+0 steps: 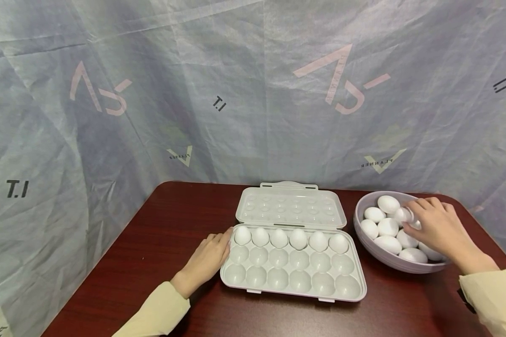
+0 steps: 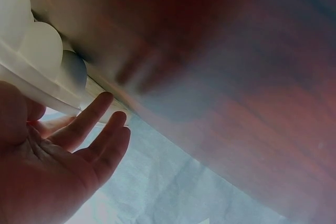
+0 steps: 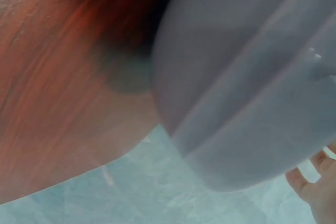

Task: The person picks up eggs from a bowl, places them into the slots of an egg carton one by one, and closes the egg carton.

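Note:
A white plastic egg carton point(image 1: 300, 260) lies with its lid folded back; white eggs point(image 1: 279, 238) fill the back row of cups. The two front rows hold no eggs. My left hand point(image 1: 207, 257) rests against the carton's left end, its fingers fairly straight and spread in the left wrist view. At the right, a pale purple bowl point(image 1: 398, 265) is heaped with white eggs. Over its far right part, my right hand point(image 1: 440, 230) pinches an egg point(image 1: 403, 216) between thumb and fingers. The right wrist view shows mostly the bowl's outer wall, with some fingers at its rim.
The dark red wooden table point(image 1: 160, 234) has rounded far corners. A grey printed cloth point(image 1: 253, 93) hangs right behind its back edge. The carton's lid point(image 1: 291, 206) lies toward that cloth, and the bowl stands close to the table's right edge.

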The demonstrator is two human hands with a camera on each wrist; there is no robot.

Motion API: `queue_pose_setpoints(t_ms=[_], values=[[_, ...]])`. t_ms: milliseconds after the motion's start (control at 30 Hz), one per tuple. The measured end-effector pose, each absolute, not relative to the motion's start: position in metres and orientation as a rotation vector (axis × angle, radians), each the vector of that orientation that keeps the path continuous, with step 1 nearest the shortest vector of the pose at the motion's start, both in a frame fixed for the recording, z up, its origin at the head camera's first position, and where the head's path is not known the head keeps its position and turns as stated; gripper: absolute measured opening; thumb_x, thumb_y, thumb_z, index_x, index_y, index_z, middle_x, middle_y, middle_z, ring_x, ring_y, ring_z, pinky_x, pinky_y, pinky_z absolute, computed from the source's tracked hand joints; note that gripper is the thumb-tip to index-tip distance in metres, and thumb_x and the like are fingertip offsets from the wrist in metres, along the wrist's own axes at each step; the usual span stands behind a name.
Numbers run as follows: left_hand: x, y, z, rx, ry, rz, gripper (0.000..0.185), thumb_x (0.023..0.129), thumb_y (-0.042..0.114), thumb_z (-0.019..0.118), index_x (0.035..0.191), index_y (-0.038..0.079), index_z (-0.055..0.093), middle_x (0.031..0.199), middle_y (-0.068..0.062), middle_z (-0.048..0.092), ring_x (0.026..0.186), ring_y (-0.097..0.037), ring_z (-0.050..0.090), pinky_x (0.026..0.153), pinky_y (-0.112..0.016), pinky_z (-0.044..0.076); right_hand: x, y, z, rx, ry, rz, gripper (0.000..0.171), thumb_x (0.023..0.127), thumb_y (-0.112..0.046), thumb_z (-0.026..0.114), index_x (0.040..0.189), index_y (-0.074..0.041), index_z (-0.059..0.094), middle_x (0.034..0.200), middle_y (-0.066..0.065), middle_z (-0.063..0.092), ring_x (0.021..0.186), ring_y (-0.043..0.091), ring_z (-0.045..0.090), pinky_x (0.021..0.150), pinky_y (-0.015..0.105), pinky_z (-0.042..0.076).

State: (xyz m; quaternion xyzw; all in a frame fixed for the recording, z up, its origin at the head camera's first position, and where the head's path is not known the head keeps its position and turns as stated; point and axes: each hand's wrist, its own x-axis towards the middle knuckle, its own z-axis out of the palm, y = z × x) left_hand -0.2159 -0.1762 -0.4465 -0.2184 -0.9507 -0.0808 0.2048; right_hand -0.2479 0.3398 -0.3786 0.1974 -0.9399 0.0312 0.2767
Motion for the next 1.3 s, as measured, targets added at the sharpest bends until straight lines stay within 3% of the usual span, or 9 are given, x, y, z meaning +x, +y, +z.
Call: queue_pose_setpoints(t_ms=[600,933,1300], values=[[-0.216,-0.176,-0.448,-0.593,-2.593,-0.173,0.037,0.091,0.015,0.050,0.125,0.000,0.050,0.098,-0.011,0.065,0.089,-0.029,0.060,0.073,-0.042,0.048,-0.240,0.284,-0.356,0.752,-2.304,0.164,0.040,0.062,-0.019,0.069,0.098,-0.004,0.060,0.088,0.015,0.064,0.087,0.034,0.052,0.071,0.052,0.035],[-0.216,-0.176,-0.448,-0.606,-2.568,-0.142,0.037,0.088,0.012,0.052,0.123,0.000,0.051,0.095,-0.010,0.065,0.088,-0.028,0.060,0.071,-0.040,0.048,-0.233,0.242,-0.356,0.886,-2.297,0.230,0.033,0.071,-0.023,0.070,0.100,-0.010,0.062,0.092,0.005,0.063,0.091,0.030,0.052,0.073,0.047,0.034],[-0.214,-0.175,-0.446,-0.604,-2.610,-0.151,0.038,0.088,0.012,0.051,0.124,0.000,0.050,0.099,-0.010,0.065,0.090,-0.029,0.059,0.072,-0.041,0.047,-0.228,0.195,-0.362,1.089,-2.282,0.274,0.037,0.068,-0.023,0.073,0.101,-0.010,0.063,0.094,-0.001,0.063,0.092,0.019,0.051,0.076,0.039,0.038]])
